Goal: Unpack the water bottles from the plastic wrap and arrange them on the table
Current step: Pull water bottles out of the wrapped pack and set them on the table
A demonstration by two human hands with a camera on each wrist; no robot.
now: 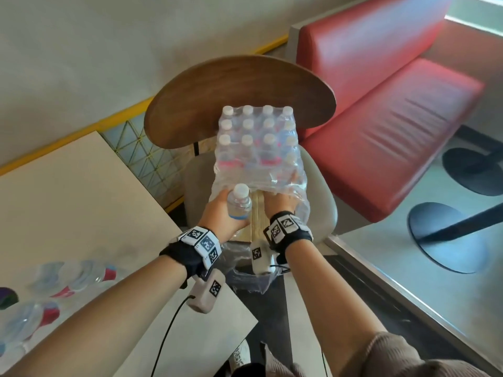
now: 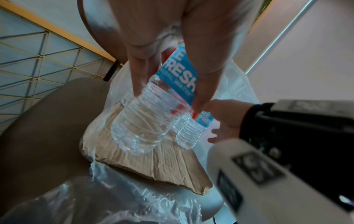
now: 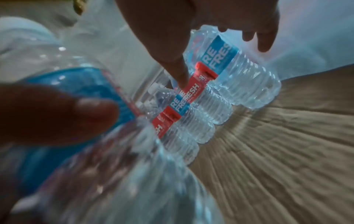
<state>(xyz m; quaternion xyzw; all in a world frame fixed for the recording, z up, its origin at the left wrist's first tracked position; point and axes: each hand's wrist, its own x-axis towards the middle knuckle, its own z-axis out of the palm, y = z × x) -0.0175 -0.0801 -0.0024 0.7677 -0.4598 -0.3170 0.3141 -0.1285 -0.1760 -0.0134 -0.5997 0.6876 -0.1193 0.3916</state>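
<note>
Water bottles [image 1: 255,134], with white caps and blue-and-red labels, stand in rows inside the torn plastic wrap [image 1: 272,180] on a cardboard tray [image 2: 153,165]. The pack sits on the beige seat of a chair [image 1: 324,213] with a round wooden back, at about 12 o'clock from the person.

One single bottle [image 1: 239,201] is out of the rows, just at the 6 o'clock edge of the pack. The left hand [image 1: 221,213] holds it: the grip is clamped around its middle, the thumb on one side of the blue label and the fingers [image 2: 138,72] on the other, and the bottle hangs above the bare cardboard.

The right hand [image 1: 280,202] is just beside it at 3 o'clock, reaching under the loose wrap. Its fingers are spread apart around the nearest bottle of the front row [image 3: 231,66], and the thumb [image 3: 178,71] points down onto the labels. Whether they already press the bottle, I cannot tell.

At 9 o'clock stands a pale counter [image 1: 81,191]. On its near part, at about 8 o'clock, some more bottles [image 1: 76,276] lie on their sides, blurred. A red bench [image 1: 381,112] is at 2 o'clock.
</note>
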